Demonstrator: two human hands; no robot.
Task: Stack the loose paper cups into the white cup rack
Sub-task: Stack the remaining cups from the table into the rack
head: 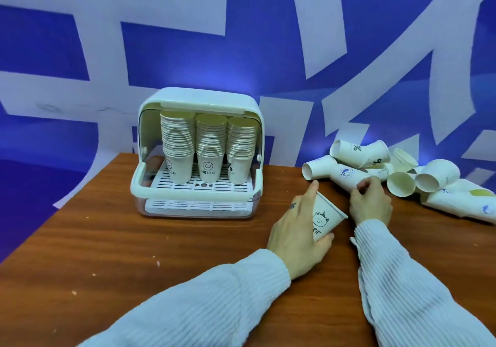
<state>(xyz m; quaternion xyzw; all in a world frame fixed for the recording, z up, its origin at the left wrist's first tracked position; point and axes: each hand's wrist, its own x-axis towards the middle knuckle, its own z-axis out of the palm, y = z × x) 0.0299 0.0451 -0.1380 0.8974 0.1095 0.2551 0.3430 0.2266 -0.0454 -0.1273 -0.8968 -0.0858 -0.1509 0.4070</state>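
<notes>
The white cup rack (198, 196) stands open at the back of the wooden table, holding three tall upside-down stacks of paper cups (208, 145). My left hand (298, 234) grips a bear-printed paper cup (323, 219), tilted, to the right of the rack. My right hand (371, 203) rests just right of it, its fingers closed on a lying cup with a blue round logo (346, 176). Behind that, a pile of loose paper cups (418, 177) lies on its sides at the table's right.
The brown wooden table (134, 252) stretches in front of the rack. A blue and white patterned wall (241, 38) stands close behind the rack and the pile. White ribbed sleeves (402, 279) cover both my forearms.
</notes>
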